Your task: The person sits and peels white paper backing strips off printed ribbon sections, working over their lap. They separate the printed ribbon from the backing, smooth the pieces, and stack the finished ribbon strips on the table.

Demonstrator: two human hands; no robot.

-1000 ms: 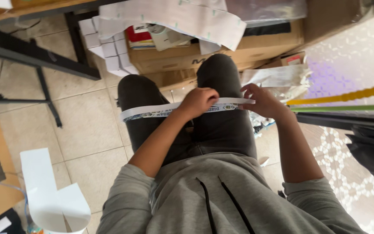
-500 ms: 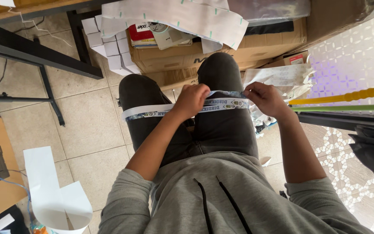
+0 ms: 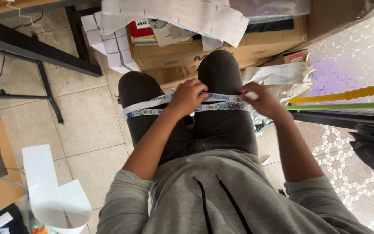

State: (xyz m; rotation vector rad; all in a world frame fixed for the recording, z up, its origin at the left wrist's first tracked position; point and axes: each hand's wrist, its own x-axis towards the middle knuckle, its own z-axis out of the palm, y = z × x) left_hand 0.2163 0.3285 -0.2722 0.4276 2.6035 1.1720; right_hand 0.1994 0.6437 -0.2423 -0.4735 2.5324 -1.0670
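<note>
Left hand (image 3: 188,97): fingers curled shut, pinching the printed strip near its middle, above the gap between the knees.
Right hand (image 3: 261,100): fingers closed on the strip's right end, just past the right knee.
Printed strip (image 3: 146,108): long, white-edged, patterned band; lay stretched across both thighs, left end hanging free over the left knee.
Cardboard boxes (image 3: 182,54): stacked just beyond the knees.
Yellow pole (image 3: 347,94): right of the right hand, above a green pole (image 3: 347,105).
</note>
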